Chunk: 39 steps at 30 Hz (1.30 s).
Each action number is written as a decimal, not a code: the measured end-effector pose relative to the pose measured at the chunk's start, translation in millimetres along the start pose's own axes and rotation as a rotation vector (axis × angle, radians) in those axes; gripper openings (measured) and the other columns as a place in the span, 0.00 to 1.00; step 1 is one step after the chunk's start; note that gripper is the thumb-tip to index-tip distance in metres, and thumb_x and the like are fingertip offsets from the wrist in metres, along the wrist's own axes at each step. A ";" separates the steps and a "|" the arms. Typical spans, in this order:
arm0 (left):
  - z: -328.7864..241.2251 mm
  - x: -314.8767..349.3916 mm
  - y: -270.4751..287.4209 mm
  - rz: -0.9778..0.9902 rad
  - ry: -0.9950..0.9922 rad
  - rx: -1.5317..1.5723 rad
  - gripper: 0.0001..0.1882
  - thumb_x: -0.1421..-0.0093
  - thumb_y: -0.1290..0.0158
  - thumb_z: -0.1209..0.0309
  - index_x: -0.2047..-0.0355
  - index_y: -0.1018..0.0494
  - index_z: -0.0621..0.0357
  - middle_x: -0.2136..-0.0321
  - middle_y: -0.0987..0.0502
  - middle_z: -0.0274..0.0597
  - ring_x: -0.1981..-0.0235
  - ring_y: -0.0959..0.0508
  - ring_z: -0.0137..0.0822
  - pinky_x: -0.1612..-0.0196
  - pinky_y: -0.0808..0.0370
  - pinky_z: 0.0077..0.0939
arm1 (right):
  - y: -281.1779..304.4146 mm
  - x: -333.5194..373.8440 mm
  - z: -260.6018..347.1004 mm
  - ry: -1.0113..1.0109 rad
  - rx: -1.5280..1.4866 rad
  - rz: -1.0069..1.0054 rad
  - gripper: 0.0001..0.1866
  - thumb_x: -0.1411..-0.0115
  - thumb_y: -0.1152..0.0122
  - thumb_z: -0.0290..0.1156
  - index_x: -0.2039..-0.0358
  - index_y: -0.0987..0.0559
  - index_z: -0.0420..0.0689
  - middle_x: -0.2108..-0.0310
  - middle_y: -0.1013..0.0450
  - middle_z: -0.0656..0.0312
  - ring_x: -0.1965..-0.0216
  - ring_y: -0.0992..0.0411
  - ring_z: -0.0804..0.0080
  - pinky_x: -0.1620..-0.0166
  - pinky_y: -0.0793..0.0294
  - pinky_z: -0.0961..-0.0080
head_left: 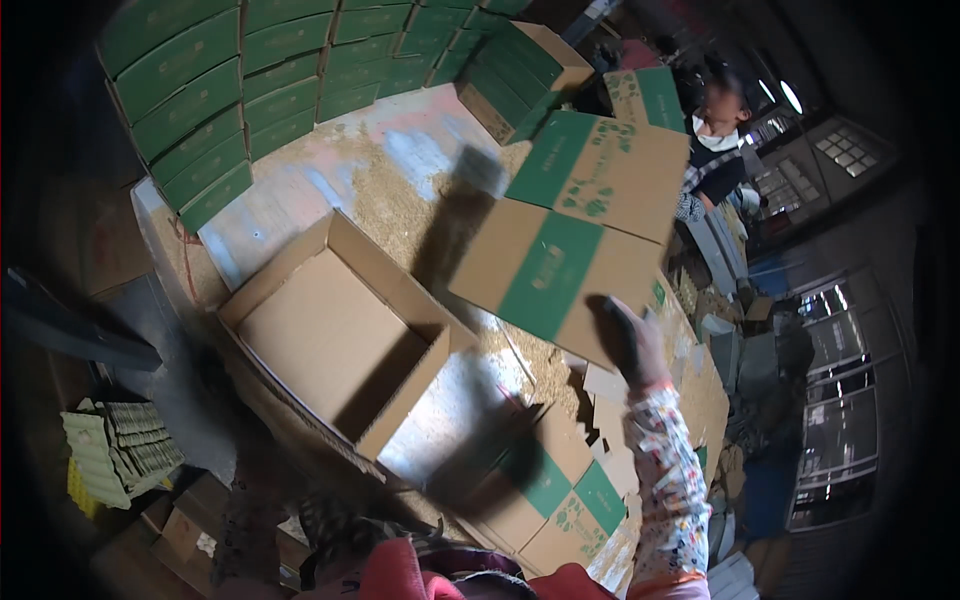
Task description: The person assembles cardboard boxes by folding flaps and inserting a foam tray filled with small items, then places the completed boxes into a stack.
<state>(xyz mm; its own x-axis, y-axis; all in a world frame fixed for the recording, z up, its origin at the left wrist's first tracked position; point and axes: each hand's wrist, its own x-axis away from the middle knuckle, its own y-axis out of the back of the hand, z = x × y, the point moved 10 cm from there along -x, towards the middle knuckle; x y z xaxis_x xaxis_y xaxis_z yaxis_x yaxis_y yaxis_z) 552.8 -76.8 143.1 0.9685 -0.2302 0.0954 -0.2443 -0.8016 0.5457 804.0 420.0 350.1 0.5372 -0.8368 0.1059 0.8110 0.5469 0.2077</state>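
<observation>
My right hand (628, 345), in a dark glove, grips the near right edge of a cardboard box blank (545, 275). The blank is brown with a green band and printed green shapes, and it is tilted above the table. My left forearm (250, 530) is in deep shadow at the lower left; the fingers of that hand cannot be made out. Left of the blank, an open brown cardboard box (330, 325) with upright walls and a bare inside sits on the table near its front edge. More green and brown cardboard (560, 500) lies below my right hand.
Green boxes (200, 110) are stacked along the table's far left, with further boxes (525, 75) at the back. Sawdust-like bits cover parts of the worn tabletop (410, 145). Another person (715, 130) stands at far right. Molded egg trays (120, 450) are stacked at lower left.
</observation>
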 end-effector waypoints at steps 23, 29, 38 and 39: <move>149.6 148.9 -186.7 1.205 0.193 -0.239 0.24 0.40 0.50 0.67 0.44 0.37 0.62 0.53 0.30 0.53 0.49 0.30 0.44 0.47 0.33 0.35 | 163.7 5.7 -92.8 -0.212 1.220 -0.294 0.14 0.45 0.39 0.33 0.63 0.23 0.36 0.71 0.23 0.50 0.68 0.24 0.65 0.65 0.27 0.70; -108.2 195.0 -191.6 1.266 -0.375 0.046 0.24 0.42 0.47 0.68 0.46 0.36 0.62 0.55 0.29 0.55 0.51 0.28 0.46 0.48 0.32 0.35 | 228.5 168.1 30.2 0.101 0.716 -0.446 0.17 0.44 0.39 0.36 0.63 0.24 0.34 0.72 0.24 0.48 0.72 0.27 0.63 0.65 0.29 0.69; -465.5 250.6 -127.5 0.686 -0.795 1.029 0.30 0.38 0.50 0.72 0.39 0.49 0.61 0.45 0.40 0.49 0.51 0.31 0.39 0.47 0.32 0.29 | 352.4 405.3 76.5 0.159 1.020 -0.584 0.20 0.52 0.32 0.42 0.66 0.21 0.39 0.72 0.24 0.52 0.69 0.25 0.59 0.62 0.27 0.69; -459.4 258.8 -163.9 0.900 -0.677 0.992 0.24 0.38 0.51 0.71 0.42 0.42 0.61 0.48 0.35 0.48 0.53 0.29 0.36 0.53 0.28 0.26 | 350.9 426.1 61.5 0.308 1.078 -0.615 0.18 0.55 0.29 0.39 0.70 0.22 0.39 0.75 0.25 0.53 0.73 0.27 0.58 0.66 0.28 0.69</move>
<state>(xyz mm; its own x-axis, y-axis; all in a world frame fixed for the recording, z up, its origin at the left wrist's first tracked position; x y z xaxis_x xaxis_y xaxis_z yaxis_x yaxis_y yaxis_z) 866.1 248.6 460.8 0.3421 -0.8188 -0.4611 -0.9315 -0.2309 -0.2810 1303.2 253.8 528.0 0.2905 -0.8241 -0.4863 0.4238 -0.3448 0.8375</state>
